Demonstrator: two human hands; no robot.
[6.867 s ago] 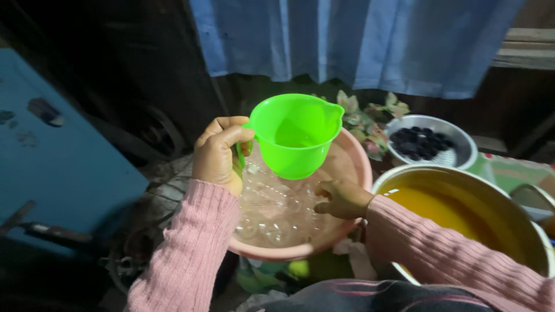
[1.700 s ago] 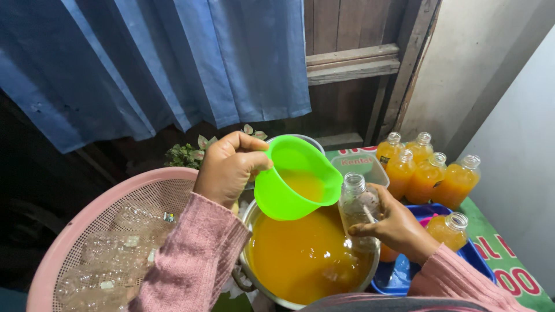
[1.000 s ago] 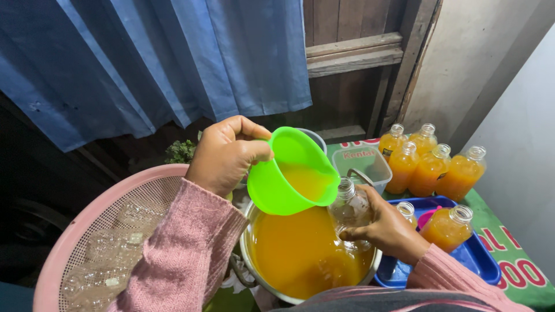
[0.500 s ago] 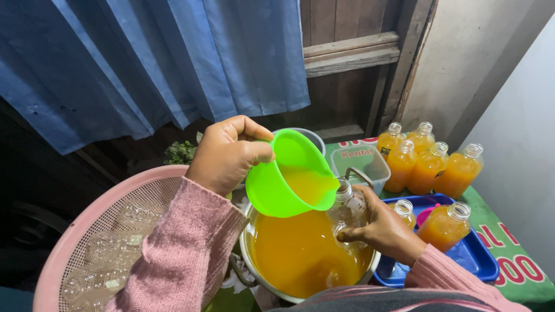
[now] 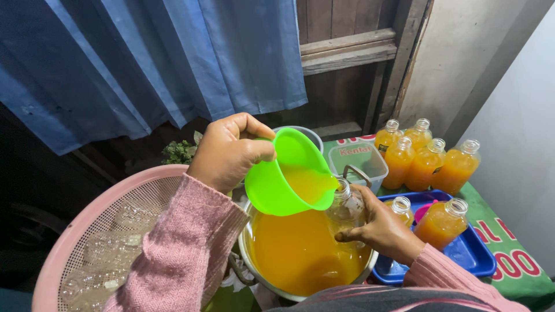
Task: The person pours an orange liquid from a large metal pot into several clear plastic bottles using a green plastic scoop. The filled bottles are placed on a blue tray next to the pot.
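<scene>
My left hand [image 5: 228,151] grips the handle of a bright green plastic jug [image 5: 289,176], tilted so its spout touches the mouth of a clear plastic bottle [image 5: 345,209]. Orange juice shows inside the jug. My right hand [image 5: 378,230] holds that bottle upright over a metal pot [image 5: 263,277] full of orange juice. Both arms wear pink knitted sleeves.
A pink mesh basket [image 5: 75,231] of clear empty bottles sits at the left. Several filled orange bottles [image 5: 425,159] stand at the right; two more [image 5: 442,222] rest on a blue tray [image 5: 471,257]. A clear lidded box [image 5: 358,162] lies behind the pot. A blue curtain [image 5: 150,63] hangs behind.
I turned from the pink basket to the pot. The jug now holds juice and has tipped further, its spout lowered onto the bottle in my right hand.
</scene>
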